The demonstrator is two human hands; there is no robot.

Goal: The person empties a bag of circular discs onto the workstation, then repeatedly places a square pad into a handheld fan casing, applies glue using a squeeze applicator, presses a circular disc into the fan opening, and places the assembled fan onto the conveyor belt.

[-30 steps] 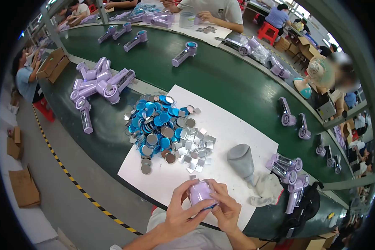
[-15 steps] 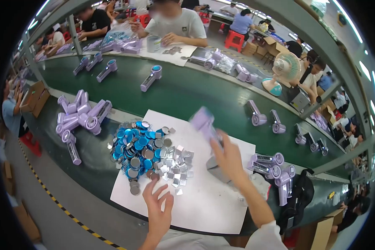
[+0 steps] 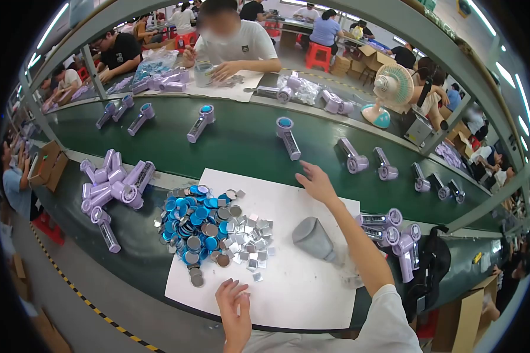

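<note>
A lavender handheld device [image 3: 287, 139] with a blue disc in its round head lies on the green conveyor belt. Just below its handle end, my right hand [image 3: 318, 181] reaches out with fingers apart and holds nothing. Near the front of the white sheet [image 3: 300, 288], my left hand [image 3: 234, 312] is empty, its fingers loosely bent and apart. The heap of blue and silver round discs [image 3: 193, 220] is above it, beside a spread of small silver square pieces [image 3: 250, 235]. A grey squeeze bottle [image 3: 313, 236] lies on its side on the sheet, below my right forearm.
Several more lavender devices [image 3: 201, 123] lie along the belt. Piles of them sit at left [image 3: 115, 182] and right [image 3: 403, 247]. A black bag [image 3: 433, 265] lies at the right. Across the belt, a person [image 3: 235, 50] sits near a small fan [image 3: 390, 94].
My right hand has set the lavender device on the belt and let go. The grey bottle is now more fully visible. My left hand sits slightly lower, clear of the discs.
</note>
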